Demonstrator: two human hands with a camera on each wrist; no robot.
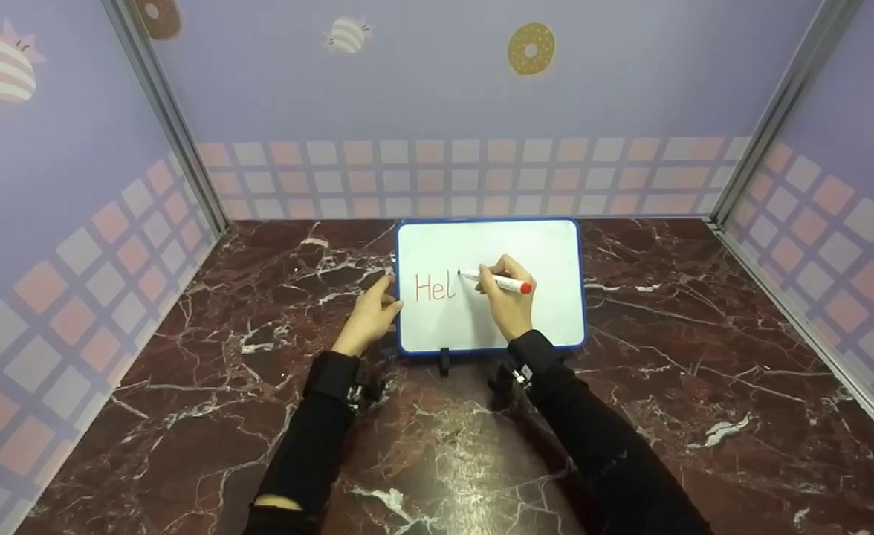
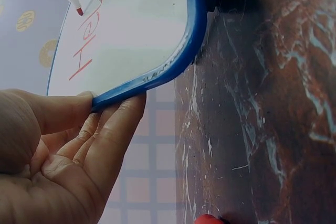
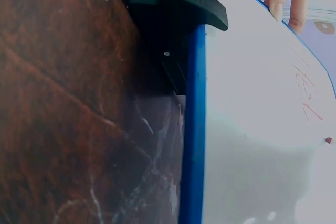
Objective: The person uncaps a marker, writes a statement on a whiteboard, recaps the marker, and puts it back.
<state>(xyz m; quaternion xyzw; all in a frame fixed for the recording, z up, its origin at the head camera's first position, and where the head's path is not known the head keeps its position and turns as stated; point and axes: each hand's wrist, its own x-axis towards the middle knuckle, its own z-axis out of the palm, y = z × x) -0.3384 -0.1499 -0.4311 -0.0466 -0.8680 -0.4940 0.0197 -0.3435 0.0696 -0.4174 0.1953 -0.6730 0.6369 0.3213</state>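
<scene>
A small whiteboard with a blue frame leans upright on a black stand. Red letters reading "Hel" cover its left part. My left hand pinches the board's left edge, thumb on the front side and fingers behind it, as the left wrist view shows. In my right hand is a white marker with a red end, gripped between thumb and fingers. Its red tip is at the board surface, just right of the "l". The right wrist view shows only that tip.
Dark red marbled tabletop surrounds the board. Purple walls with a checked lower band enclose the back and both sides. A red object peeks in at the bottom of the left wrist view. The stand's black hook overlaps the board's lower edge.
</scene>
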